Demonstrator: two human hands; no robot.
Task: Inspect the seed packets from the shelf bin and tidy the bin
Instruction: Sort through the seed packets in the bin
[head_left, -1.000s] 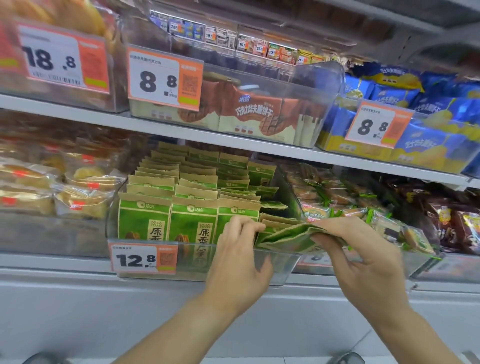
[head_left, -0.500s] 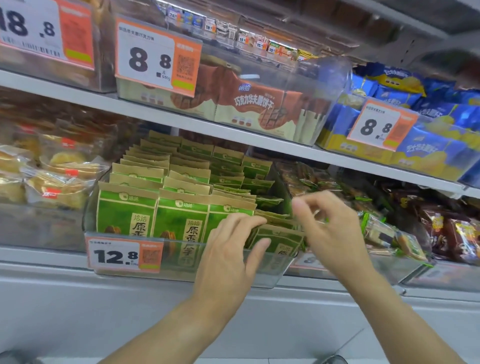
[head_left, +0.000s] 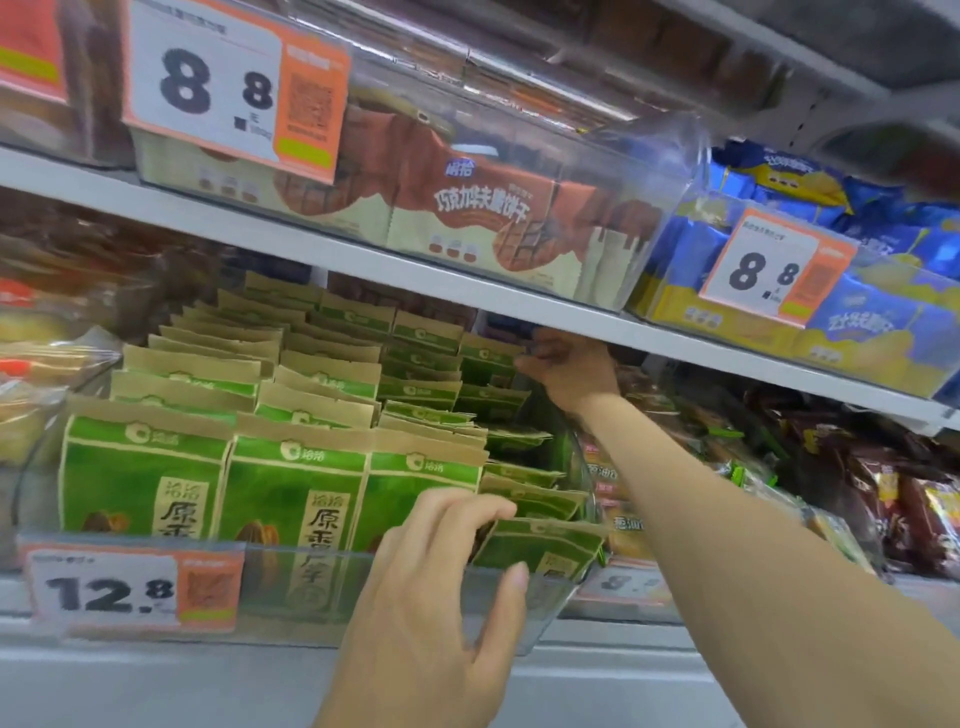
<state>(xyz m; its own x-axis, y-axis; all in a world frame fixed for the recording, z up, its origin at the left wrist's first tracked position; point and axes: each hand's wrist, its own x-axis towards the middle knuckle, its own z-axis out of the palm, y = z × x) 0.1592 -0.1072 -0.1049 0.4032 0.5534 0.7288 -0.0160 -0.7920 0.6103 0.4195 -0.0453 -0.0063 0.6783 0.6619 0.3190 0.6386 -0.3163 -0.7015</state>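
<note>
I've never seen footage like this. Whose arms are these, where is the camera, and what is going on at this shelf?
There is no machine here: the arms belong to a person, and the single camera sits on that person's head, looking forward and down, so you see roughly what they see.

They stand at a shop shelf. In front is a clear plastic bin with a 12.8 price tag, filled with rows of green and tan seed packets.

The left hand is at the bin's front right corner, fingers and thumb on a leaning packet there. The right hand reaches to the back of the bin, fingers curled at a rear packet; how firmly it grips is hard to tell.

On the shelf above are brown biscuit boxes and blue bags, both priced 8.8.
</note>
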